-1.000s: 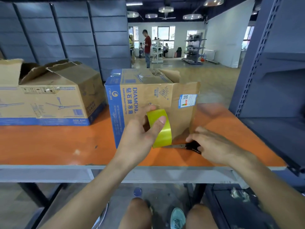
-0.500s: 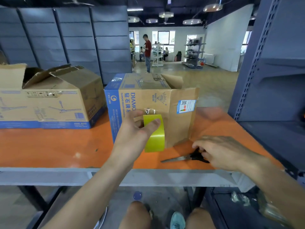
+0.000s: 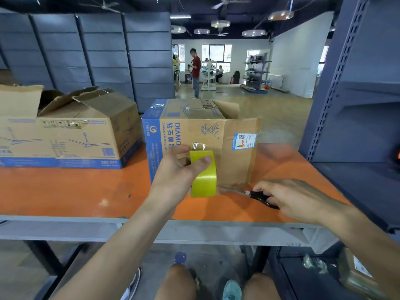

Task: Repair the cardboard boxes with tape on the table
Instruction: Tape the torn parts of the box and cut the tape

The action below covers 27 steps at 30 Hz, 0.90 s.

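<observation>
A brown and blue cardboard box (image 3: 236, 131) stands in the middle of the orange table (image 3: 65, 191), its right end flap loose. My left hand (image 3: 175, 172) grips a yellow roll of tape (image 3: 204, 176) in front of the box, with a clear strip of tape running up to the box's front face. My right hand (image 3: 287, 195) rests on the black handles of a pair of scissors (image 3: 249, 193) lying on the table; the blades point left toward the roll. A second, larger cardboard box (image 3: 71, 131) with open torn flaps sits at the left.
A grey metal shelving upright (image 3: 337, 79) rises close on the right, and the table's grey front rail (image 3: 86, 228) runs below my arms. Grey partition panels stand behind the boxes. A person in a red shirt (image 3: 195, 70) stands far back in the room.
My right hand has closed in over the scissors' handles. The scissors have shifted slightly on the table. My left hand still holds the roll at the box's front.
</observation>
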{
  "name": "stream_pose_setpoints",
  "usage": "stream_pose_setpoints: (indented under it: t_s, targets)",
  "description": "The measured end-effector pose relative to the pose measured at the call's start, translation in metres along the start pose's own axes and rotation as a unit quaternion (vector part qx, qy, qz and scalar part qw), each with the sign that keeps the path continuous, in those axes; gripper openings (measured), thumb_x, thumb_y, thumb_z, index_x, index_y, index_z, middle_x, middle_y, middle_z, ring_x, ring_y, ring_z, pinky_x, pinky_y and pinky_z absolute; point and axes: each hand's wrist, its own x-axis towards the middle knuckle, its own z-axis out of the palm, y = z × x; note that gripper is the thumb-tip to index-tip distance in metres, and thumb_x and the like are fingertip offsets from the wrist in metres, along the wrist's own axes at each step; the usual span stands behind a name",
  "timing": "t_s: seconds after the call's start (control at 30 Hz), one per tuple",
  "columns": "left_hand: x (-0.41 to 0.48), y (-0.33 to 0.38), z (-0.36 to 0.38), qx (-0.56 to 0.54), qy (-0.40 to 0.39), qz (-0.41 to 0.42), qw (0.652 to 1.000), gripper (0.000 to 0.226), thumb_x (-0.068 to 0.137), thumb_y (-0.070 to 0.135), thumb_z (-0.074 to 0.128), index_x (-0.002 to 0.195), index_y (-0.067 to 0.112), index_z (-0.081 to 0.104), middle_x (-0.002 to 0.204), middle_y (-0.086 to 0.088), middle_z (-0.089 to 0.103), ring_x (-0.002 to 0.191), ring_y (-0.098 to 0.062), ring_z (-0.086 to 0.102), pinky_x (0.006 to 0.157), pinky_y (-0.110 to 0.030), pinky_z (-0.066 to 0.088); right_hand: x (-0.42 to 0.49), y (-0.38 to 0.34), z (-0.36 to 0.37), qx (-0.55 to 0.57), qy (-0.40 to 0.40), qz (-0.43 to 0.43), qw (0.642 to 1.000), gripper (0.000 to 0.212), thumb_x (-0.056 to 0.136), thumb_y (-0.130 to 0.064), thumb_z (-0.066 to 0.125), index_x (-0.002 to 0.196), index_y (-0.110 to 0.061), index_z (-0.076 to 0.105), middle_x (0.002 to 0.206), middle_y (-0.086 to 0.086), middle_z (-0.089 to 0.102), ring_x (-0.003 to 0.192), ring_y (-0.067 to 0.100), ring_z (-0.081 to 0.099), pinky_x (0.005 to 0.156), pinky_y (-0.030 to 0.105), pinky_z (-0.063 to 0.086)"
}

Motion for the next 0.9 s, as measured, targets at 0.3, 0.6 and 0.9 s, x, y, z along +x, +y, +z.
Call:
stream_pose_setpoints:
  t_s: [0.3,0.6,0.9]
  targets:
    - [-0.001,-0.007,-0.005,-0.017,-0.018,0.006,1.0,0.048,0.087,0.022,0.079,0.128,0.019,0.054,0.106,0.0,0.077,0.097,-0.013,0.073,0.077,-0.025,0.051,0.002,0.009,-0.047,0.196,0.045,-0.027,0.979,0.042,0.097,-0.009,0.063,0.114,-0.048,0.06,0.09,-0.022,0.064,0.084,0.002,0.059,0.075,0.018,0.045]
    - [0.001,-0.012,-0.01,-0.008,-0.027,0.009,1.0,0.051,0.089,0.02,0.078,0.133,0.019,0.052,0.106,0.002,0.077,0.092,-0.005,0.072,0.067,-0.008,0.05,0.014,0.011,-0.076,0.3,-0.013,-0.074,0.951,0.032,0.089,-0.022,0.076,0.11,-0.046,0.073,0.083,-0.004,0.063,0.076,0.006,0.051,0.079,0.023,0.045]
    - [0.0,-0.018,-0.013,-0.013,-0.025,0.015,0.999,0.049,0.088,0.02,0.078,0.13,0.024,0.053,0.102,0.001,0.077,0.096,-0.015,0.073,0.077,-0.025,0.053,0.038,0.019,-0.083,0.209,-0.05,-0.107,0.971,0.016,0.101,-0.031,0.059,0.108,-0.034,0.073,0.08,-0.021,0.064,0.083,0.013,0.058,0.068,0.012,0.043]
